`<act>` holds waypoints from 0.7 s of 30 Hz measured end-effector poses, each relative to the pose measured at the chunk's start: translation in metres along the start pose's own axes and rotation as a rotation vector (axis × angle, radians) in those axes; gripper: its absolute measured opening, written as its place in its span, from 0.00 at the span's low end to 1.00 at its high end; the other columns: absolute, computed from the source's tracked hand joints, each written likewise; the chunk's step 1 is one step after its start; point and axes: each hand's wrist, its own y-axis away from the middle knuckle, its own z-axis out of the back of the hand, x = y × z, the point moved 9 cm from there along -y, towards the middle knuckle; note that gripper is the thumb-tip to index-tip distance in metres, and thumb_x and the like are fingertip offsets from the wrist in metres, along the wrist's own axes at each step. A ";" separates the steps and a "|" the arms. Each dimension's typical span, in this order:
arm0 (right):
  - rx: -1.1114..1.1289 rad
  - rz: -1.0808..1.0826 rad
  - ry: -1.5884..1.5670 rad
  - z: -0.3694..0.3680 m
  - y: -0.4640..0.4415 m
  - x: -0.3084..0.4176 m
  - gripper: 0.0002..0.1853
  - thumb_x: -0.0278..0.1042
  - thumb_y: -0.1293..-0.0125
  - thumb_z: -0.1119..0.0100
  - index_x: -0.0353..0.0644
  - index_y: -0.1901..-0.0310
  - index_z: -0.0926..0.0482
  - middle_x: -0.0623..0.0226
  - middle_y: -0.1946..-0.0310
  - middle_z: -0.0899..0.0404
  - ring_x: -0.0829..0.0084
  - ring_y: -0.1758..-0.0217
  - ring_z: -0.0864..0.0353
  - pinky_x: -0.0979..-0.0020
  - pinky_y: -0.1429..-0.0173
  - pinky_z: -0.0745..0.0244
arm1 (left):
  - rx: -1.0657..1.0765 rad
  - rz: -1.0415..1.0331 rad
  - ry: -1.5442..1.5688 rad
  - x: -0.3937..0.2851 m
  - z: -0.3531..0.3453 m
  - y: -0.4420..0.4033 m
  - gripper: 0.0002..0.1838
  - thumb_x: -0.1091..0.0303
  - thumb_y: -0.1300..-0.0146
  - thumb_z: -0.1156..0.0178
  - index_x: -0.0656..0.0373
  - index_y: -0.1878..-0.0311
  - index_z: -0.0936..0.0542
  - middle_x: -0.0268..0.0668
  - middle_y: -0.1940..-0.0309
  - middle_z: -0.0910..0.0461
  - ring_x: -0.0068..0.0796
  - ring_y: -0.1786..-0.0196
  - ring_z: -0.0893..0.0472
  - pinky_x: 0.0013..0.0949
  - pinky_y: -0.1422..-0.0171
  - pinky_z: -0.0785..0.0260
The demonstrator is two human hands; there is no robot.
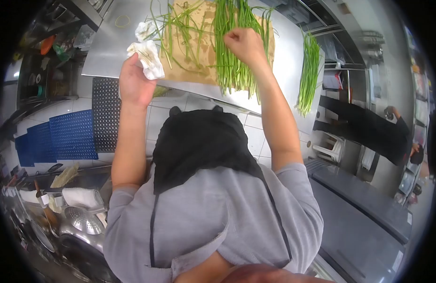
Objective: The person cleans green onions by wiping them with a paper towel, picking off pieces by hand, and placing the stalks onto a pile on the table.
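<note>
My left hand (137, 86) is closed around a crumpled white paper towel or cloth (151, 60) at the left edge of the brown paper sheet (194, 74). My right hand (246, 45) hovers over or rests on a thick bunch of long green chives (234, 73). Its fingers are curled closed, and whatever they pinch is hidden. The pale stem ends of that bunch point toward me. Loose, tangled green stalks (184, 29) lie on the paper's left half. Another white crumpled piece (145, 31) sits just beyond my left hand.
A second chive bundle (310, 78) lies at the right end of the steel table (105, 59). A rubber band (123, 20) is at its far left. Behind me are a perforated ladle (83, 220) and a grey counter (354, 221). A person in black (373, 125) is at right.
</note>
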 end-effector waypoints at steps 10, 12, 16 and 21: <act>0.030 0.197 0.308 -0.033 0.043 -0.015 0.06 0.29 0.44 0.45 0.41 0.69 0.18 0.50 0.67 0.21 0.49 0.62 0.19 0.53 0.56 0.24 | -0.014 0.018 -0.006 -0.004 0.017 0.002 0.20 0.62 0.30 0.50 0.61 0.39 0.30 0.39 0.43 0.23 0.36 0.39 0.24 0.43 0.34 0.34; -0.036 0.208 0.232 -0.026 0.036 0.001 0.06 0.30 0.43 0.45 0.41 0.70 0.18 0.51 0.68 0.20 0.49 0.62 0.19 0.53 0.56 0.24 | 0.001 0.012 -0.010 -0.005 0.013 0.003 0.20 0.62 0.30 0.50 0.61 0.38 0.30 0.39 0.43 0.23 0.37 0.39 0.24 0.44 0.33 0.34; -0.121 0.324 0.131 -0.050 0.008 0.050 0.08 0.32 0.41 0.45 0.41 0.69 0.17 0.49 0.69 0.18 0.48 0.62 0.18 0.53 0.54 0.23 | 0.034 0.025 -0.033 -0.001 0.006 0.005 0.21 0.62 0.30 0.50 0.61 0.38 0.30 0.39 0.42 0.23 0.36 0.39 0.25 0.43 0.34 0.34; -0.079 0.159 0.105 -0.037 0.004 0.048 0.07 0.31 0.42 0.43 0.43 0.69 0.14 0.52 0.72 0.16 0.52 0.65 0.15 0.56 0.55 0.20 | 0.025 0.017 -0.021 -0.001 0.004 0.008 0.21 0.62 0.30 0.50 0.61 0.37 0.30 0.39 0.42 0.23 0.36 0.39 0.24 0.42 0.35 0.33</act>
